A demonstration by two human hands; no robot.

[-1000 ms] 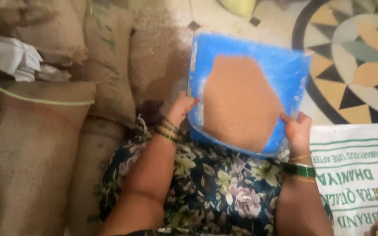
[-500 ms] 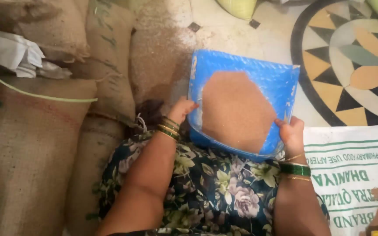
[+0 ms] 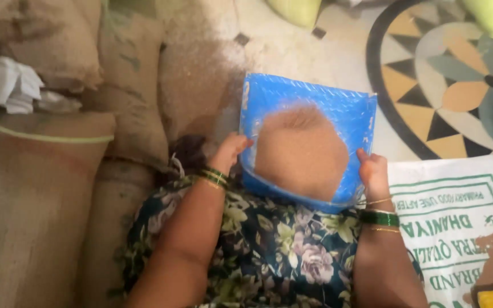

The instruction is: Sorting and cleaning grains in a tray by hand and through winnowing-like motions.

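Blue plastic winnowing tray [image 3: 315, 100], centre frame, carries brown grain [image 3: 300, 151]. Your left hand [image 3: 229, 151] and right hand [image 3: 372, 171] each grip a side edge; keep it level so nothing spills onto the floral dress [image 3: 269, 245].

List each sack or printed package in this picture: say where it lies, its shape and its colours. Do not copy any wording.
White woven sack: flat on the floor, lower right, green border and lettering.
Burlap sacks: stacked at left, bulging, brown.
Yellow-green bags: top edge, rounded, plain.
No screens or signs.
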